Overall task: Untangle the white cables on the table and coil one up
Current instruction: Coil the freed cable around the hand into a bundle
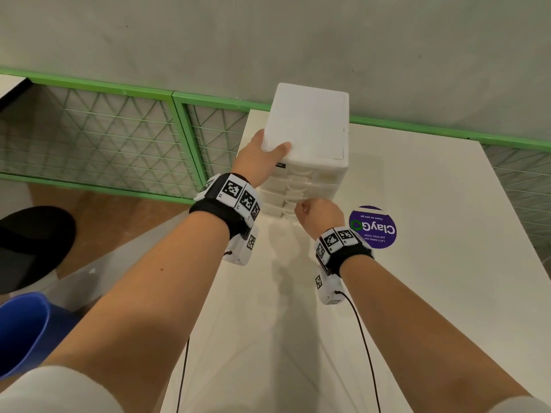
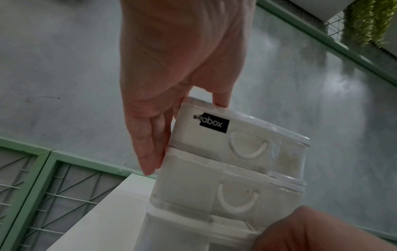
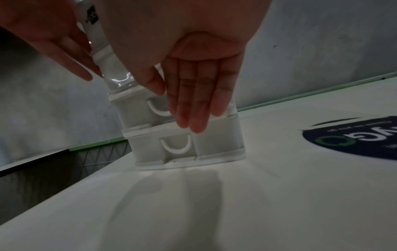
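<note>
1. While a tall white drawer tower (image 1: 310, 150) stands upright on the white bench (image 1: 432, 278), both hands are on it – no white cables show in any view, so can't tell where they are.
2. Left hand (image 1: 262, 158) grips the tower's top near-left corner: thumb lies over the lid, fingers (image 2: 150, 149) run straight down the left side wall, approx. past the top drawer.
3. Right hand (image 1: 319, 216) sits at the tower's front, low down. From the head view it looks like a fist; the right wrist view shows the fingers (image 3: 193, 101) straight & together, flat against the drawer fronts, thumb beside them. Holds nothing – just presses or touches.
4. Tower: stacked translucent drawers, each w/ a white U-shaped handle (image 2: 249, 149). Top drawer has a black label (image 2: 214, 123) reading "...abox". Bottom drawer's handle (image 3: 176, 146) is clear of the right fingers; the one above is partly covered by them.
5. Round purple sticker (image 1: 374, 228) w/ "ClayGo" lies flat on the bench, just right of the right hand.
6. Both wrists wear black straps w/ checker-marker blocks; thin black wires trail back along the forearms.
7. Green-framed mesh fence (image 1: 104, 135) runs behind the bench, grey wall above. Blue bucket (image 1: 26, 332) & a black seat (image 1: 32, 245) sit at far left, off the bench.
</note>
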Tool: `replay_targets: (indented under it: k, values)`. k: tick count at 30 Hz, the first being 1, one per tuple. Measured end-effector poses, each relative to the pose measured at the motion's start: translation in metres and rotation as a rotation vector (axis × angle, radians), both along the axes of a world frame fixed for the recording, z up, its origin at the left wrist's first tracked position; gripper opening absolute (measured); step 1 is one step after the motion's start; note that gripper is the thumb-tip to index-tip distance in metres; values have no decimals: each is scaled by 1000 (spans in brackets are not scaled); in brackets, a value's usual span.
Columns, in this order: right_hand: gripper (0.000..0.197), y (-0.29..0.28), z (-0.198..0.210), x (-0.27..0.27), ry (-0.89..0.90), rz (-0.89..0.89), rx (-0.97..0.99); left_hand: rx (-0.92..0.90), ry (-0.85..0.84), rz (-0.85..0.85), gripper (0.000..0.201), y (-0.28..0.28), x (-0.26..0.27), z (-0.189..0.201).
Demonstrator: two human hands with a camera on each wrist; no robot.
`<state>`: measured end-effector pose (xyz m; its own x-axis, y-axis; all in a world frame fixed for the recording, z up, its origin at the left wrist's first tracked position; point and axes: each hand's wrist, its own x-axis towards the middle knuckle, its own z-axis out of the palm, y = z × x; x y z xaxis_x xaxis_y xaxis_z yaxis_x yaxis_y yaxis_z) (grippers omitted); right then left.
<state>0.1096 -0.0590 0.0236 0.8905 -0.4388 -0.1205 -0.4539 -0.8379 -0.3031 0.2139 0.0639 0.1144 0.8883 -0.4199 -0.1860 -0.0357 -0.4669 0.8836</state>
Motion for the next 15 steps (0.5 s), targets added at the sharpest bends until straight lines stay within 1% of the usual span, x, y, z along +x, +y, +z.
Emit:
replay_targets:
  k: [3,6,8,11,13,15]
  values:
    - [36,2,-5,4,5,49,-19,-11,10,-1,72,0,-1,0]
    - [35,2,-8,1,-16,66,0,-17,28,9,90,0,1,-2]
    - [32,2,-7,-3,-5,64,28,-13,45,14,90,-1,2,-2]
    - [32,-2,-2,-17,56,77,61,3,51,16,85,-2,1,0]
    - [31,-9,-1,-40,92,80,102,15,41,16,80,-1,0,-3]
    - [28,-16,0,-70,95,68,154,45,20,8,79,-1,-4,-4]
